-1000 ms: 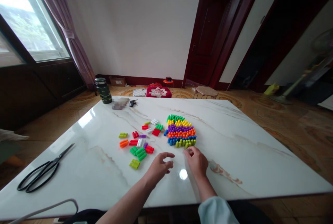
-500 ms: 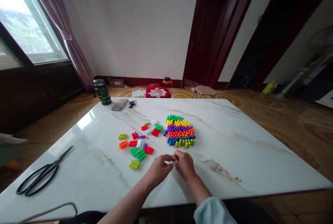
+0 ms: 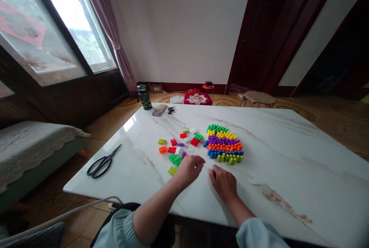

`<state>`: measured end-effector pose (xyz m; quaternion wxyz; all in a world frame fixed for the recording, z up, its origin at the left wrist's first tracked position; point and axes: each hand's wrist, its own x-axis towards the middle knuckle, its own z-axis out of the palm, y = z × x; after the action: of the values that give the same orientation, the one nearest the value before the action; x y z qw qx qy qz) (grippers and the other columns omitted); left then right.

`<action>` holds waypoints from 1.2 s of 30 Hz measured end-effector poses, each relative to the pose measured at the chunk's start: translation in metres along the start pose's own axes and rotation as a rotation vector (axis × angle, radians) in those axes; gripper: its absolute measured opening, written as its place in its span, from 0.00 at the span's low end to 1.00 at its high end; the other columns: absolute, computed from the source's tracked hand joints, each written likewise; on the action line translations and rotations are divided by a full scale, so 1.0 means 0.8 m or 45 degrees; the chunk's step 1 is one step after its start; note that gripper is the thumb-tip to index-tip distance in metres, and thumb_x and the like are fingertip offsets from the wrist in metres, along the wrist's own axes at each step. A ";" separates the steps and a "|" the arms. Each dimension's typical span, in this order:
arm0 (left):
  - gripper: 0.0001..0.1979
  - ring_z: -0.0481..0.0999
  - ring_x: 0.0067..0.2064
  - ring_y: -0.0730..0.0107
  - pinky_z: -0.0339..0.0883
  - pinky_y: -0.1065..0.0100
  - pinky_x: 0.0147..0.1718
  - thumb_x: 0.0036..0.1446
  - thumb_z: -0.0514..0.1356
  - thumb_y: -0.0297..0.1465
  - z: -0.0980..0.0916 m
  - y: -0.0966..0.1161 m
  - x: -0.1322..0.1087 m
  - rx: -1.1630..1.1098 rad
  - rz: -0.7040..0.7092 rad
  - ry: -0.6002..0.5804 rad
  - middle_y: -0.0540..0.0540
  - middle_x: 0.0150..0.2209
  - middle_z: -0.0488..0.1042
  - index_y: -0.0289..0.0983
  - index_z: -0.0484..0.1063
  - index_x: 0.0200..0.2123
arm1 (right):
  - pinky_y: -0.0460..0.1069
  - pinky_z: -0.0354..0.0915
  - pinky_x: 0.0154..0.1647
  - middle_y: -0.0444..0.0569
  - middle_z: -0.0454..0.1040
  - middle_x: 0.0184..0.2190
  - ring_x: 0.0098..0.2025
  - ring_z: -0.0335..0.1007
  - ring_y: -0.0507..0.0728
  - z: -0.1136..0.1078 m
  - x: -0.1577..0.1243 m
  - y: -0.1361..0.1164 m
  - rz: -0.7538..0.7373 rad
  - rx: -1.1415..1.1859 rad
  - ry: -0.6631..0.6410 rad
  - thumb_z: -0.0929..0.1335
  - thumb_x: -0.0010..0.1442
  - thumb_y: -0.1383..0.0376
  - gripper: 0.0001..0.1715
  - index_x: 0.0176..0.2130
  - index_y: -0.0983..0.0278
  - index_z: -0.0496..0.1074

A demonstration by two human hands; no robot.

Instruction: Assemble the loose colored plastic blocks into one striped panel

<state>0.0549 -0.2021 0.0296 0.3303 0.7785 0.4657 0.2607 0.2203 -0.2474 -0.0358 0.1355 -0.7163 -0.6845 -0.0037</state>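
Left hand is at the near edge of the scattered loose plastic peg pieces in red, green, orange, white and lime. Its fingers curl down over the nearest ones, and a lime piece lies just to its left. Cannot tell whether it grips a piece, because the fingertips hide what is under them. Right hand lies palm down on the white marble-pattern tabletop with fingers loosely bent and nothing seen in it. It is near the left hand but not touching.

The joined patch of peg pieces in green, yellow, purple, orange, blue and lime rows lies flat on the table just beyond the right hand, right of the loose pieces and clear of both hands. Its lime front row is the part nearest the right fingertips.

Black-handled scissors lie well to the left near the table edge. A dark green camouflage bottle, a flat grey phone and a small bunch of keys are at the far left corner.

Versus half a second ago: the fingertips of the two hands were touching in front of the patch and are now apart. The left hand has gone left to the loose pieces, the right hand has drawn back slightly. The view has swung left, showing more window. The patch and loose pieces are unmoved.
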 end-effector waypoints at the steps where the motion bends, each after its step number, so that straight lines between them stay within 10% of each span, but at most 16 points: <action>1: 0.14 0.78 0.35 0.65 0.69 0.68 0.38 0.52 0.56 0.25 -0.012 -0.005 0.008 0.016 -0.025 0.053 0.43 0.35 0.80 0.35 0.79 0.39 | 0.47 0.47 0.26 0.46 0.77 0.30 0.28 0.70 0.53 0.001 0.000 0.000 -0.012 -0.011 0.007 0.59 0.65 0.60 0.15 0.32 0.62 0.70; 8: 0.15 0.77 0.40 0.64 0.67 0.67 0.43 0.54 0.54 0.23 -0.084 -0.063 0.079 0.295 -0.323 0.341 0.42 0.39 0.80 0.34 0.77 0.42 | 0.47 0.49 0.27 0.48 0.77 0.31 0.30 0.72 0.54 0.004 0.002 -0.004 -0.024 -0.026 0.002 0.60 0.65 0.62 0.13 0.34 0.62 0.71; 21: 0.27 0.70 0.54 0.57 0.63 0.61 0.53 0.46 0.58 0.18 -0.044 -0.081 0.198 0.648 -0.123 -0.041 0.42 0.52 0.71 0.42 0.74 0.51 | 0.47 0.52 0.29 0.47 0.76 0.29 0.30 0.72 0.53 0.010 0.002 -0.002 -0.050 0.024 0.045 0.61 0.63 0.66 0.10 0.34 0.62 0.71; 36: 0.11 0.76 0.36 0.68 0.67 0.73 0.35 0.42 0.62 0.24 -0.128 -0.081 0.154 0.825 -0.382 -0.321 0.48 0.33 0.80 0.38 0.80 0.31 | 0.48 0.49 0.26 0.46 0.75 0.28 0.28 0.71 0.52 0.008 0.003 -0.004 -0.052 -0.017 0.066 0.61 0.63 0.64 0.11 0.32 0.62 0.70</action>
<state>-0.0012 -0.0412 0.0587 0.1564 0.7917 0.5885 -0.0491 0.2163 -0.2438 -0.0413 0.1482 -0.7028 -0.6952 -0.0298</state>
